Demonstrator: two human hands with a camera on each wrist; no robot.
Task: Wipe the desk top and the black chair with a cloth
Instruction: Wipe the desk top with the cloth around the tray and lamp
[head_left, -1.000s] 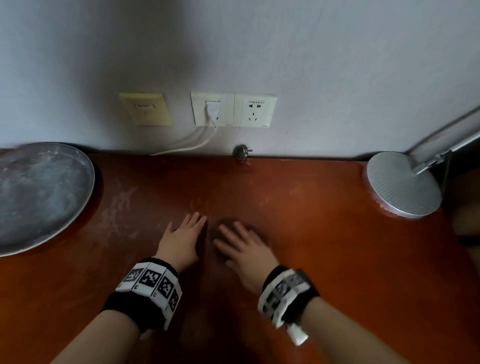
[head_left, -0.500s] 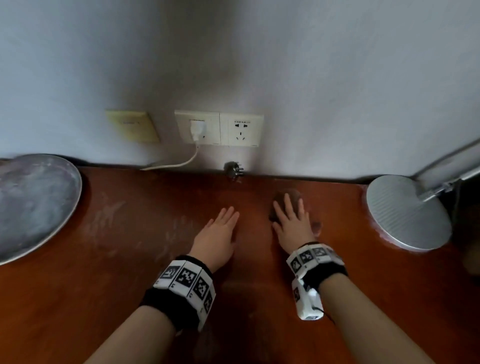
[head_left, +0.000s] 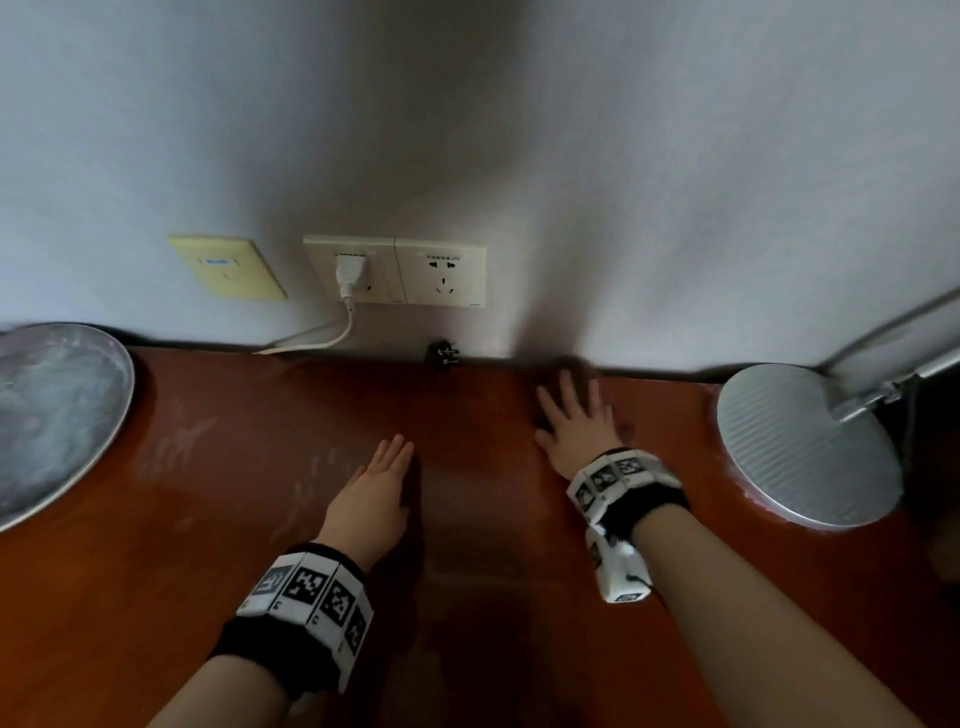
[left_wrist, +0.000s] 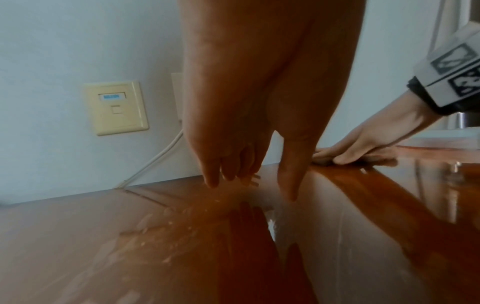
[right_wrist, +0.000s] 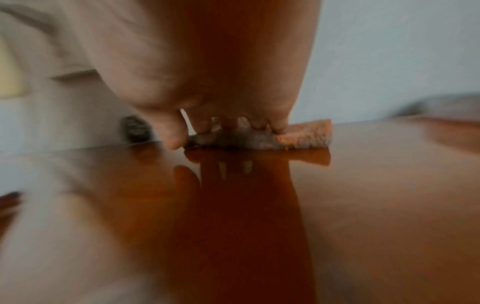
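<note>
1. Far left, a round grey metal tray (head_left: 52, 410) is sitting on the desk top (head_left: 208, 519), partly cut off by the frame edge and looking pretty dusty.
2. The desk top itself is glossy reddish-brown wood, with pale smears showing on the left part (left_wrist: 145, 226).
3. On the wall behind, a yellowish wall plate (head_left: 227, 267) is sitting left of a double socket (head_left: 395, 270), and a white plug (head_left: 349, 273) is sticking in the socket's left half, its cable (head_left: 322, 335) drooping down to the desk edge.
4. The left hand (head_left: 371, 493) is lying flat on the desk near the middle, fingers straight and close together, holding nothing.
5. A small dark plug-like thing (head_left: 441, 356) is sitting at the far edge by the wall; too small to tell what it is.
6. The right hand (head_left: 574, 415) is pressing down on the cloth (right_wrist: 298, 136) with fingers spread and straight, right up at the far edge of the desk against the wall. The cloth is brownish, flattened under the fingers, poking out on the right side.
7. Far right, a round silver lamp base (head_left: 805, 447) is standing on the desk, well apart from the right hand.
8. The black chair isn't showing in any view.
</note>
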